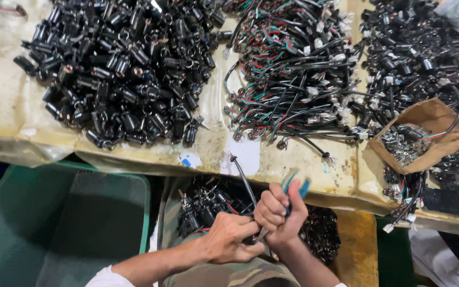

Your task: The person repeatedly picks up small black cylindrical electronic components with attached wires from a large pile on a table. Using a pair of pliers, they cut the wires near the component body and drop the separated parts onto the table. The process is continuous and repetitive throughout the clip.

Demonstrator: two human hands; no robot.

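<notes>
Your right hand has its fingers closed around one pair of blue-handled pliers. Your left hand, at 7 o'clock from it, pinches one small black part with a black wire rising toward 12 o'clock, just below the bench edge. On the bench lie three heaps: black cylindrical parts, wire harnesses, more parts.

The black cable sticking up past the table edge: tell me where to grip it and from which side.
Grip the black cable mid-length, below its connector tip and above the left hand, coming from its open left side. That stretch is bare, while the right hand with the blue-handled pliers crowds the other side.
</notes>
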